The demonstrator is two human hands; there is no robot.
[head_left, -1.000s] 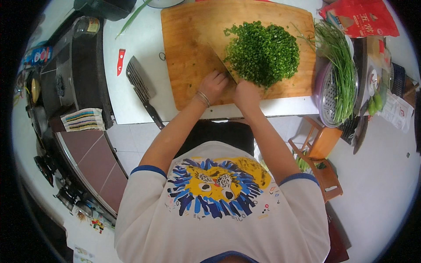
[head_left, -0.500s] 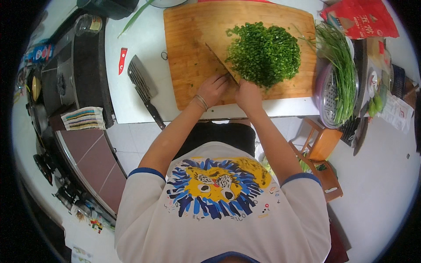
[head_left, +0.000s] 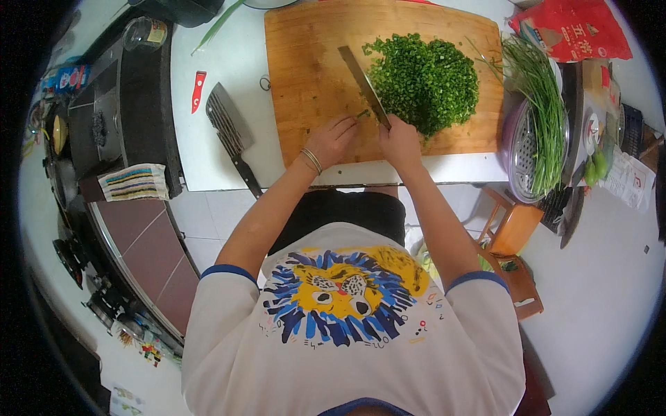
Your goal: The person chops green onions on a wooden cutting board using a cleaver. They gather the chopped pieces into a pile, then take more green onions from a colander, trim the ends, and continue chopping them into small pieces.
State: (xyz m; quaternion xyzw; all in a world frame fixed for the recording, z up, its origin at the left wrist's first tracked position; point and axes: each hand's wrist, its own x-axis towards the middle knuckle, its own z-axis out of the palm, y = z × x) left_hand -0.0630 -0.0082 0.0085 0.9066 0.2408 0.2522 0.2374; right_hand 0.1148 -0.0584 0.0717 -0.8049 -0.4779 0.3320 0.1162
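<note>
My right hand (head_left: pixel 401 143) is closed round the handle of a kitchen knife (head_left: pixel 363 84). Its blade points up and left over the wooden cutting board (head_left: pixel 305 62). Just left of the blade, my left hand (head_left: pixel 331 141) rests on the board with its fingers bent together. A short green end of what look like chives (head_left: pixel 363 114) pokes out from its fingertips; the rest is hidden under the hand. Right of the knife lies a big heap of finely chopped greens (head_left: pixel 427 83).
A second, slotted knife (head_left: pixel 225 125) lies on the white table left of the board, beside a red-and-white peeler-like piece (head_left: pixel 198 91). On the right, long uncut greens (head_left: pixel 544 132) lie across a purple-rimmed colander (head_left: pixel 513 149). Behind it is a red bag (head_left: pixel 572 31). A wooden chair (head_left: pixel 513 222) stands below.
The knife blade has lifted and tilted, showing more of its flat side. A small gap has opened between my left fingertips and the blade. The view has shifted slightly.
</note>
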